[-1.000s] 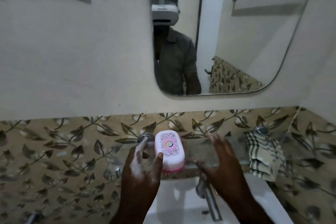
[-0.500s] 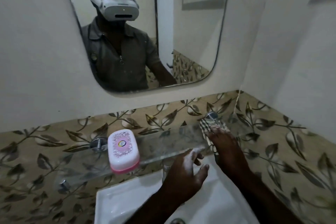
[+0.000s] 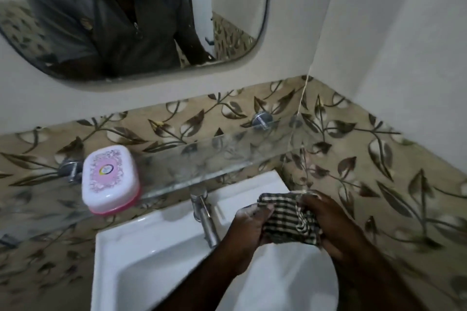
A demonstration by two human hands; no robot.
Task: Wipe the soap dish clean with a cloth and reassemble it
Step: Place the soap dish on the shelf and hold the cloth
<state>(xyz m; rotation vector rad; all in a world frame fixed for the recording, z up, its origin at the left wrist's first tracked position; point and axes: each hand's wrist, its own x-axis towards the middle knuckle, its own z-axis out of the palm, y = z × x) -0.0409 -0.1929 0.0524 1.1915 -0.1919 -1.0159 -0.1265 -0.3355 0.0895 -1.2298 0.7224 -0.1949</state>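
The soap dish (image 3: 110,179) is white with a pink patterned lid and a pink base, closed, and it sits at the left end of the glass shelf (image 3: 202,159). A checked dark-and-cream cloth (image 3: 285,218) is bunched over the right side of the sink. My left hand (image 3: 249,226) grips its left edge and my right hand (image 3: 328,225) grips its right edge. Both hands are well to the right of the soap dish and do not touch it. White soap residue shows on my left hand.
A white sink (image 3: 141,255) lies below the shelf, with a metal tap (image 3: 206,219) at its back. Leaf-patterned tiles line the wall. A mirror (image 3: 227,20) above reflects a person's torso. A side wall (image 3: 404,58) closes the right.
My left hand left the soap dish and moved right. My right hand took the cloth off the shelf's right end, and both hands now hold it over the sink. The view tilted down.
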